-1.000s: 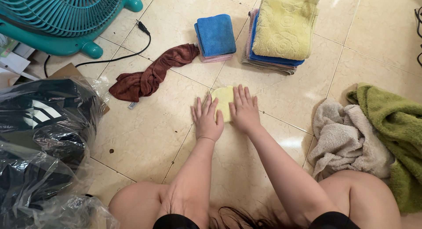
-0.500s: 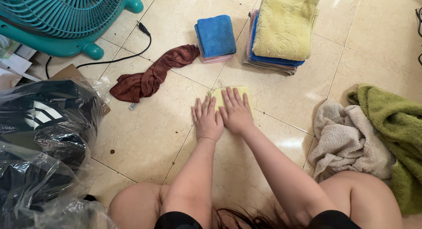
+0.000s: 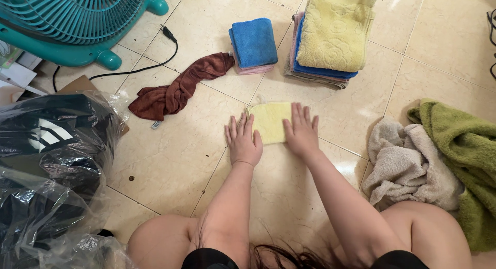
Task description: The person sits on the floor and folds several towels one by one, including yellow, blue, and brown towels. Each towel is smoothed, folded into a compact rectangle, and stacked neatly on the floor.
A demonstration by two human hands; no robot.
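your two hands lie flat and open on a small pale yellow folded cloth (image 3: 269, 122) on the cream tiled floor (image 3: 170, 160), gripping nothing. your left hand (image 3: 243, 141) presses its near left edge with fingers spread; your right hand (image 3: 301, 130) lies palm down on its right edge. the cloth sits as a neat, compact square between them, a small loop showing at its far left corner.

folded work stands just beyond it: a bright blue microfibre cloth folded on top of a pink one (image 3: 253, 42), and beside that a taller stack of folded towels topped by a yellow embossed towel (image 3: 333, 34). by the look of it, the yellow square is folded and only being pressed flat, not yet set on either stack.

unfolded pieces lie around you: a rumpled brown cloth (image 3: 178, 88) to the far left, and on your right a crumpled beige towel (image 3: 405, 163) touching a heaped olive green towel (image 3: 460, 155). judged from this, three pieces are left to fold.

a teal floor fan (image 3: 77, 21) with its black power cord (image 3: 139, 67) and black items in clear plastic wrapping (image 3: 46, 160) sit on your left.
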